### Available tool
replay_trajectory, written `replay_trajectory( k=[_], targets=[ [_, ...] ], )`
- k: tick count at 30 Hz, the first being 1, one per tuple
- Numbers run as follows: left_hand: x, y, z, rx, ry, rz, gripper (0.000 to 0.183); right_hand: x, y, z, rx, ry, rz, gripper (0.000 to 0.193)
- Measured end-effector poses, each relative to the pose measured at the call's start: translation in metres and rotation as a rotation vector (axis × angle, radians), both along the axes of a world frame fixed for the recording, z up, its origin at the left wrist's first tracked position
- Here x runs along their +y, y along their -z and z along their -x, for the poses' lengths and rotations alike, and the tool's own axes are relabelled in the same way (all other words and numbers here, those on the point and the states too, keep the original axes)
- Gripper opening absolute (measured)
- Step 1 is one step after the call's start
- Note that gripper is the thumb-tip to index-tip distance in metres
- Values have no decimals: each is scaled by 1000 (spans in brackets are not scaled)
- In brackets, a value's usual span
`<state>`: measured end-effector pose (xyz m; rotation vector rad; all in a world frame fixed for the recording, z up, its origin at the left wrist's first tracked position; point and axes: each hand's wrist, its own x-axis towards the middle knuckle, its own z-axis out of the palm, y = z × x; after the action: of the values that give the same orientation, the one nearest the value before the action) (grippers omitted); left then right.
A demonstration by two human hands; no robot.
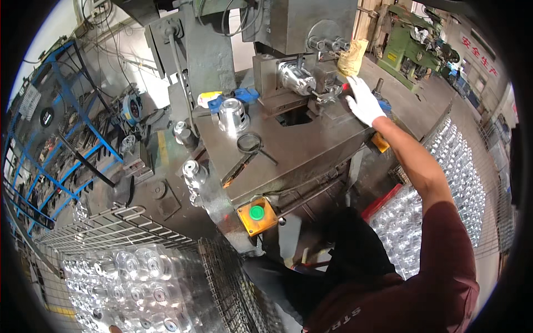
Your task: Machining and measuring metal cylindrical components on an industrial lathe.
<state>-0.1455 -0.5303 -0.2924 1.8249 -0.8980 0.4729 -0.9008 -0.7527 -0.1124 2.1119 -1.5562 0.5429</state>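
Note:
My right hand (363, 103), in a white glove, is at the right end of the machine's fixture. Its fingers are stretched out and the thumb stands apart, beside a red-tipped clamp (332, 93); whether they touch is unclear. A shiny metal housing (297, 77) lies sideways in the fixture, against the clamp. Another metal housing (233, 116) stands upright on the machine table (300, 150). Of my left hand, at most a small skin-coloured bit (114, 329) shows at the bottom edge, over the left wire basket; its fingers are hidden.
A dark ring tool (249, 144) lies on the table. A yellow box with a green button (256, 213) sits at its front. Wire baskets of metal housings stand left (158, 294) and right (444, 183). A yellowish bag (352, 57) is behind my right hand; a blue rack (83, 116) stands left.

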Motion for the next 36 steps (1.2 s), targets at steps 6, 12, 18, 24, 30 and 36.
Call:
replay_trajectory(
  k=[6,12,18,24,30,36],
  targets=[
    [95,-50,-24,223,-23,221,37,-29,-20,-12,-91,145,-296,24],
    [196,-107,-24,429,-114,445,34,61,-40,-32,-28,287,-419,29],
    [227,-95,12,615,264,549,39,39,-16,-132,-653,29,-397,82],
    [186,-53,204,157,-292,-668,20,-78,12,-166,-1574,-13,-305,88],
    [191,-30,268,280,-68,-987,23,-36,40,-183,-1712,-133,-113,68],
    [149,-1,299,874,981,50,38,112,77,-125,-1710,-769,-246,79]
  ],
)
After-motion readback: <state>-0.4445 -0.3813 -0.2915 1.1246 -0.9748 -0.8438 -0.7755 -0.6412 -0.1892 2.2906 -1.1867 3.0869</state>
